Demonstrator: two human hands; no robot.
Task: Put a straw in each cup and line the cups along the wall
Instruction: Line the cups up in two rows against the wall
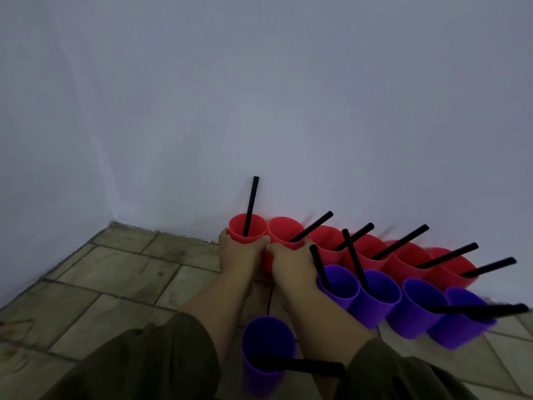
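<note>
Several red cups stand in a row against the wall, each with a black straw. My left hand (238, 252) wraps around the leftmost red cup (247, 228), whose straw (251, 206) stands nearly upright. My right hand (291, 259) grips the second red cup (285, 230), its straw (313, 226) leaning right. In front runs a row of several purple cups (375, 295) with straws. One more purple cup (268, 353) stands alone near me, between my forearms, its straw (300, 365) lying across the rim.
The white wall (288, 111) meets a second wall at a corner (111, 220) on the left. The floor is worn stone tile (115, 272). My dark green sleeves fill the bottom of the view.
</note>
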